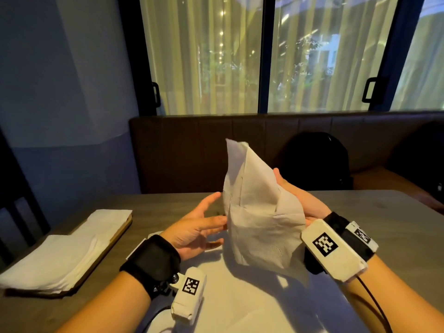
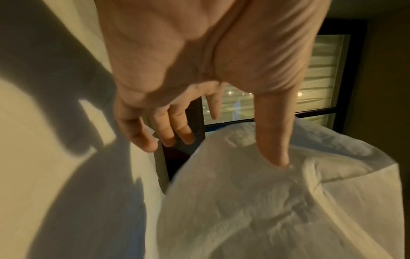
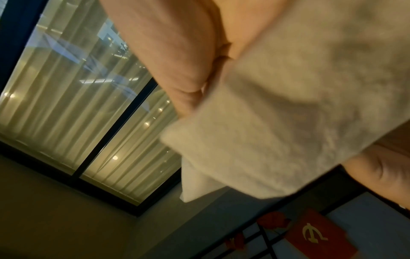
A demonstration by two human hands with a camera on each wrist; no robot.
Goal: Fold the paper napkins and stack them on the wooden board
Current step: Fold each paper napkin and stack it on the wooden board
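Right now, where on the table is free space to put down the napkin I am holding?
The bare table right of the right hand is free, and so is the strip behind the wooden board, toward the bench. The left is crowded: folded napkins cover the board. A white sheet lies under the held napkin.

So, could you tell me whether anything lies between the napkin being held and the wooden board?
Nothing visible does: the napkin is up in the right hand, and only bare table separates it from the wooden board, which already carries stacked napkins.
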